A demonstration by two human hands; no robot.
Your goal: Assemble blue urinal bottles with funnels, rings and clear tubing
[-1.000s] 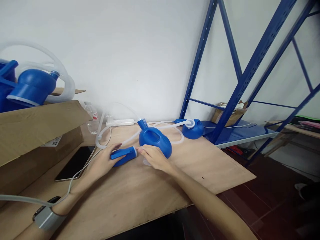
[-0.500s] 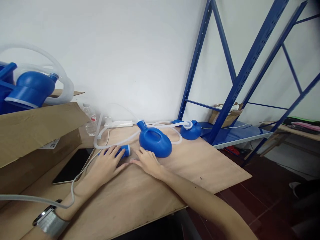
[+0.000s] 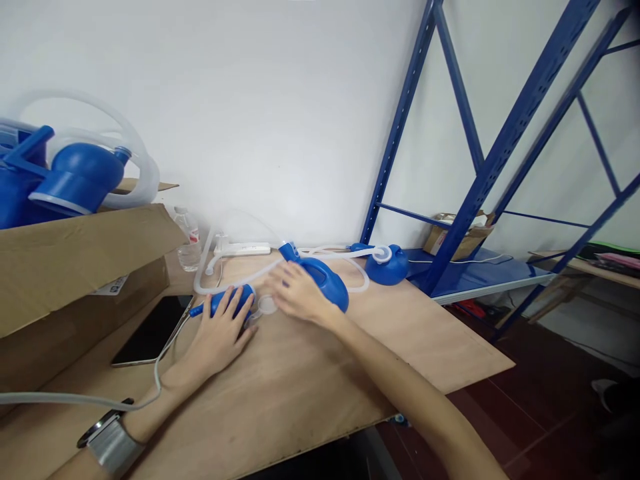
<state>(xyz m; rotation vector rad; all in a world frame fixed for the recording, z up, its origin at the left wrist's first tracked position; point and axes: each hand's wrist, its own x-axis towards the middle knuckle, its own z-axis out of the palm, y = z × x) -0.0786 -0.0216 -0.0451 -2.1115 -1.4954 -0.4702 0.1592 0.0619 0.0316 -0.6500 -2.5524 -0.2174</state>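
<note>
My left hand (image 3: 223, 333) lies with spread fingers over a blue funnel-like part (image 3: 243, 293) on the wooden table; whether it grips the part cannot be told. A clear round cap (image 3: 267, 305) rests between my hands. Slightly blurred, my right hand (image 3: 297, 293) is over the left side of a blue bottle (image 3: 333, 287), its fingers near the bottle's neck (image 3: 289, 251). Translucent tubing (image 3: 250, 275) curls behind both hands. Another blue bottle (image 3: 390, 267), with a white ring on it, sits farther right.
A cardboard box (image 3: 85, 267) with blue bottles and tubing stands at left. Beside it are a phone (image 3: 153, 330) and a water bottle (image 3: 189, 247). A power strip (image 3: 245, 249) lies by the wall. Blue shelving (image 3: 480, 273) rises at right, and a white cable crosses my left forearm.
My right hand has risen from the tabletop toward the blue bottle's neck. The clear cap now shows. My left hand remains on the blue part, and the view has shifted slightly.
</note>
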